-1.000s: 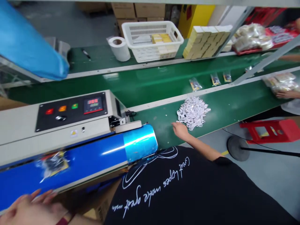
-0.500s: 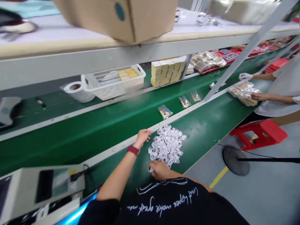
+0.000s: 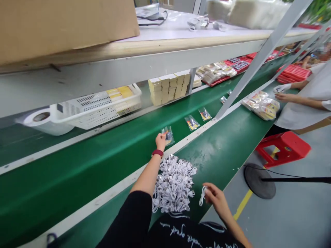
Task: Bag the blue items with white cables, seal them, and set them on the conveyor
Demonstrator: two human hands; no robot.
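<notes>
Holding clear packet [image 3: 169, 136], white cable [image 3: 202, 197]

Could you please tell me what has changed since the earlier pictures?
The left hand has reached forward past the pile and taken hold of a bag. The right hand has moved from the pile's near left side to its right, holding a cable. The pile and basket stayed in place.

Left hand [image 3: 160, 140] now grips a bag [image 3: 169, 136] over the belt [image 3: 103, 165]. Right hand [image 3: 216, 197] off the pile [image 3: 176, 186], cable [image 3: 202, 197] in fingers.
</notes>
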